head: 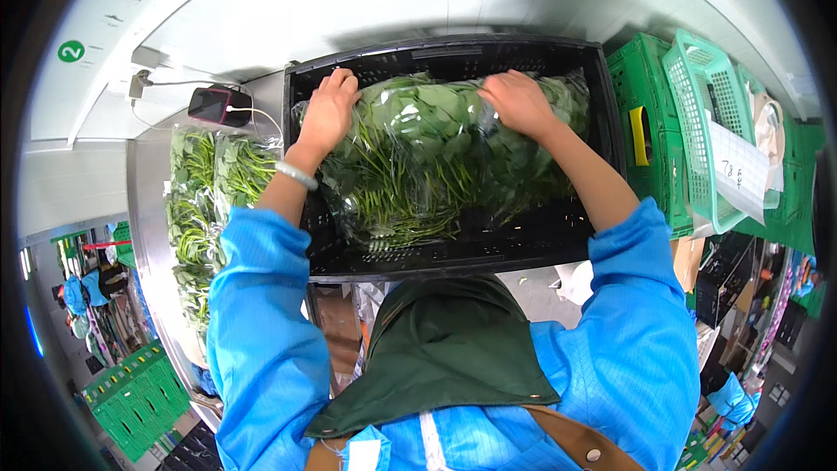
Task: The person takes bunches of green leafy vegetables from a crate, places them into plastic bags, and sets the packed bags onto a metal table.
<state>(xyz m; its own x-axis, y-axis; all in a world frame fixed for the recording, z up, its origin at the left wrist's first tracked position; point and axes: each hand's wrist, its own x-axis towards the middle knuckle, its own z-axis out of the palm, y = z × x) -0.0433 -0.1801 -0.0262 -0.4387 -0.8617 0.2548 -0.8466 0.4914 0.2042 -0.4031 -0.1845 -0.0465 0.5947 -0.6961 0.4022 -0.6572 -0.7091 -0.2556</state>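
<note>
Clear plastic bags of leafy green vegetables lie inside a black plastic crate in front of me, leaves towards the far wall and stems towards me. My left hand is over the far left part of the bags, fingertips at the top edge of the plastic. On the right, my right hand rests on the bags with its fingers bent against the film. Whether either hand grips the plastic cannot be made out. More bagged greens lie on a metal table left of the crate.
A black device with a white cable lies at the back left, near a wall socket. Green crates and a light green basket holding papers stand close on the right. A stack of green crates is at the lower left.
</note>
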